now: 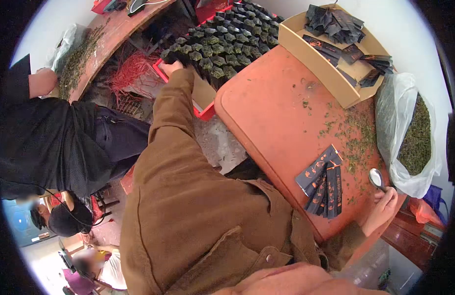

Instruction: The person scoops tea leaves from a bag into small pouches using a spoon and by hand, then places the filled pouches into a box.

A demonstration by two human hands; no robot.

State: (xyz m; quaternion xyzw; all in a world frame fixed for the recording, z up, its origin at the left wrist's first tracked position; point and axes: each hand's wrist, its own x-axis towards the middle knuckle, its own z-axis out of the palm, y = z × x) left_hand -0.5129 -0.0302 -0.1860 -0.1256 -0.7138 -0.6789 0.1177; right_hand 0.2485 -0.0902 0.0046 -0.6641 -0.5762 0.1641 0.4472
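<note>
My left hand [172,68] reaches to the near corner of a red crate [205,112] filled with rows of upright black pouches [222,46], many showing green dried leaves at their open tops. Its fingers are closed around a dark pouch [182,58] at the end of the rows, partly hidden. My right hand [381,212] grips the dark handle of a spoon [376,178] above the table edge. The spoon's shiny bowl lies beside a clear plastic bag [389,132] of dried leaves [418,140]. Several flat black packets with orange print [322,184] lie fanned on the table.
Loose leaf bits [357,135] are scattered on the red table [266,98]. A cardboard tray [316,64] holds more black packets [335,24]. Beside me stands a person in black [50,142] at another table [97,54]. Red shredded strips [131,73] lie near the crate.
</note>
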